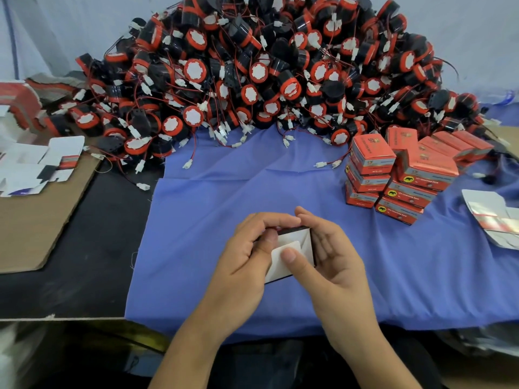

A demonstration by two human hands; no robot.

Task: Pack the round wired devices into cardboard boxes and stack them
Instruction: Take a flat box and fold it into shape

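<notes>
A small cardboard box (pixel 292 242) with white inner flaps showing sits between both hands, low in the middle above the blue cloth (pixel 252 186). My left hand (pixel 247 256) grips its left side, fingers curled over the top. My right hand (pixel 328 256) holds the right side, its thumb pressing a white flap. What is inside the box is hidden. A huge heap of round black-and-red wired devices (pixel 252 74) fills the back. Closed red boxes (pixel 393 175) stand stacked at the right.
Flat unfolded box blanks (pixel 36 167) lie on brown cardboard (pixel 33 220) at the left. More flat blanks (pixel 494 220) lie at the right edge. Loose white connectors (pixel 188 164) on red wires trail onto the cloth. Black table surface (pixel 92 262) shows at the left.
</notes>
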